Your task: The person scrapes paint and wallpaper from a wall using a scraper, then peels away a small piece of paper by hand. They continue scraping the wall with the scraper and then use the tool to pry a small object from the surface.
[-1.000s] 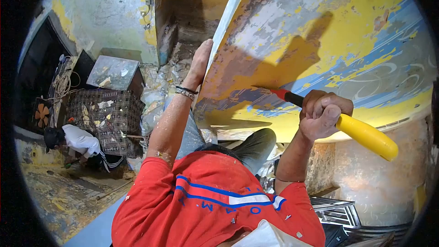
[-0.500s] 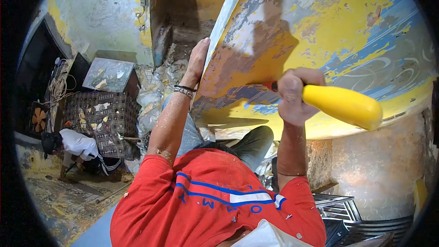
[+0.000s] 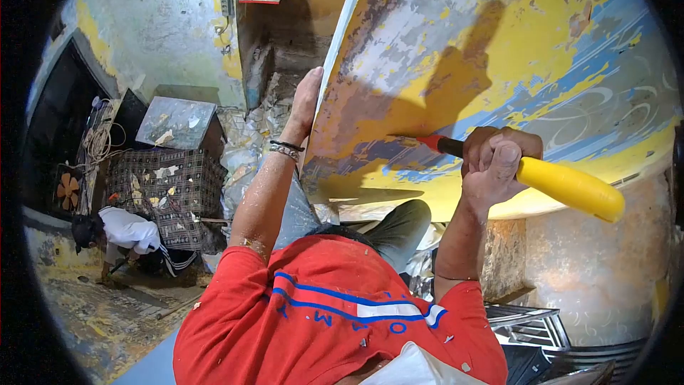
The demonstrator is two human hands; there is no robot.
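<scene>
Scraper (image 3: 499, 164), gripped tight in the right hand (image 3: 495, 167), bites the peeling painted surface (image 3: 513, 50) whose edge the flat, open left hand (image 3: 306, 100) braces; too steep an angle could gouge or slip.

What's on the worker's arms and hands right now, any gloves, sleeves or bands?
No gloves: both hands are bare. The left hand has two bands at the wrist, one dark and one beaded. The right hand has none. Short red sleeves end at the shoulders, and pale flecks dot the forearms.

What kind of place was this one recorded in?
Likely a room under renovation: the wall has peeling yellow and blue paint, the right hand holds a scraper against it, and paint chips litter the floor.
</scene>
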